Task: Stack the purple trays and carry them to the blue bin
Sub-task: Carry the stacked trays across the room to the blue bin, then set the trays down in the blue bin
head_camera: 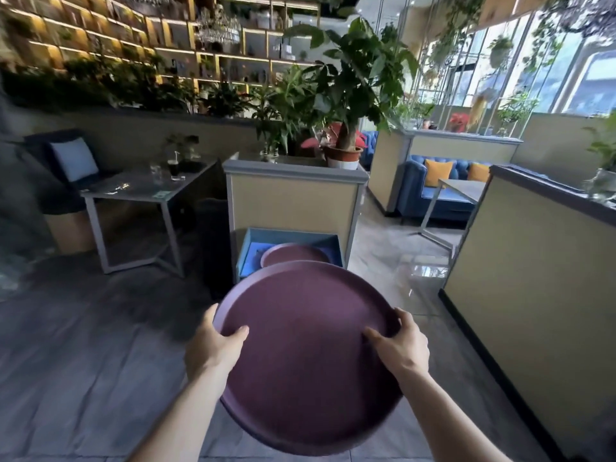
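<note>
A round purple tray is held in front of me, over the floor. My left hand grips its left rim with the thumb on top. My right hand grips the right rim the same way. A second rim edge shows under the tray at the lower left, so it may be a stack. Ahead on the floor stands the blue bin, open at the top. Another purple tray lies inside it, partly hidden by the held tray.
A beige partition topped with potted plants stands right behind the bin. To the left are a grey table with glasses and a dark chair. A long beige partition lines the right side, with an aisle between.
</note>
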A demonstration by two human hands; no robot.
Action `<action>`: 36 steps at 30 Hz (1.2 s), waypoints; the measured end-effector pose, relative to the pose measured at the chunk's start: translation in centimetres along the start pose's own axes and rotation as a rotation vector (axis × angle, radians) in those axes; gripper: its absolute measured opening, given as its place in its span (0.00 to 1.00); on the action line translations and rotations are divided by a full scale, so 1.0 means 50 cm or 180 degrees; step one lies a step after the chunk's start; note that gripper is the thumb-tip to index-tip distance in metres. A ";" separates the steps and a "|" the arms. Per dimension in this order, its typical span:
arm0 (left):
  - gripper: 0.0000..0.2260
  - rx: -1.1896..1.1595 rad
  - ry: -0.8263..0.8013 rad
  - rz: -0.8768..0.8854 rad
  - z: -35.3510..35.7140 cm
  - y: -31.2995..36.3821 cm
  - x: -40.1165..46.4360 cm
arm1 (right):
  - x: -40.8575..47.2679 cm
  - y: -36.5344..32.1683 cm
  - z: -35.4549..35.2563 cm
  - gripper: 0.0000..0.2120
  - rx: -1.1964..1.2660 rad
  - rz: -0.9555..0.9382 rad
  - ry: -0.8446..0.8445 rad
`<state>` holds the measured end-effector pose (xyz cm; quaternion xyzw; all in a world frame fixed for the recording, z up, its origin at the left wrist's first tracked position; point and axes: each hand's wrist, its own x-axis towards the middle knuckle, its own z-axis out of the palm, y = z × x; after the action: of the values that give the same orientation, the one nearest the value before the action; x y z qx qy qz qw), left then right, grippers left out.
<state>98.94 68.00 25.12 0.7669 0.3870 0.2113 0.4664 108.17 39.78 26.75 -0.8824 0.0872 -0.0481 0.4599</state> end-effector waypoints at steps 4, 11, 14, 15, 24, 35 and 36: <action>0.34 -0.0009 -0.0096 -0.0008 0.057 0.037 0.180 | 0.132 -0.068 0.103 0.37 -0.0001 0.0077 0.0016; 0.33 0.0097 -0.0172 -0.0005 0.158 0.086 0.397 | 0.316 -0.133 0.233 0.38 -0.0086 0.0192 0.0114; 0.34 0.0102 -0.0191 -0.0034 0.208 0.105 0.469 | 0.400 -0.151 0.274 0.39 -0.0140 0.0206 0.0117; 0.34 0.0058 -0.0200 -0.0035 0.226 0.112 0.493 | 0.427 -0.156 0.289 0.39 -0.0134 0.0219 0.0118; 0.34 0.0172 -0.0159 -0.0107 0.465 0.167 0.745 | 0.767 -0.155 0.446 0.37 -0.0150 0.0236 -0.0056; 0.36 0.0728 -0.0219 -0.0695 0.727 0.144 0.938 | 1.081 -0.109 0.589 0.33 -0.0700 0.0491 -0.0720; 0.36 0.0757 -0.0243 -0.0754 0.741 0.136 0.949 | 1.095 -0.102 0.603 0.32 -0.0755 0.0516 -0.0777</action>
<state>156.00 83.28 11.72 0.7731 0.4789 0.0783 0.4084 167.35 55.99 13.94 -0.9198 0.1067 0.1071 0.3622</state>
